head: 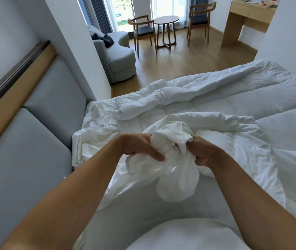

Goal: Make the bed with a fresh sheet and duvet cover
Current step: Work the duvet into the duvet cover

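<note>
**Both hands in bunched cover**

Left hand and right hand grip a bunched white duvet cover, fingers curled into the cloth. The bundle is held near the grey headboard, over the rumpled duvet. A crumpled sheet lies against the headboard.

A grey padded headboard runs along the left wall. Beyond it, a curved grey sofa holds a dark bag. By the bright window with grey curtains, a round table stands between two dark-seated wooden chairs, the left chair and the right chair. A pale wooden desk stands far right on the wood floor.
</note>
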